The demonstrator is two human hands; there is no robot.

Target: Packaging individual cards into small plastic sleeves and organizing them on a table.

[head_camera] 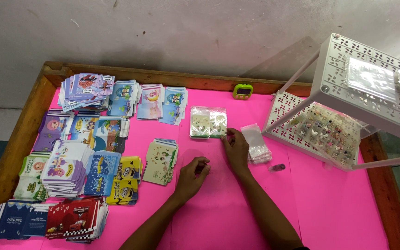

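The left hand (192,173) was seen resting on the pink bench (218,203), its fingers curled inward and pinched on something too small to be made out. The right hand (235,147) was stretched forward, fingers pressed together, its fingertips touching the lower right corner of a filled clear packet (208,122) that lay flat on the bench near the far edge. Just to the right of that hand a small stack of empty clear plastic bags (257,143) was laid, and beyond it a small dark vial (277,167) lay on its side. A little stack of pale printed cards (160,162) was placed left of the left hand, with many piles of colourful cartoon cards (77,153) spread over the bench's left half. A white perforated rack (348,111) stood at the right, small trinkets held on its lower shelf, and a green timer (243,91) was set by the wooden rim.
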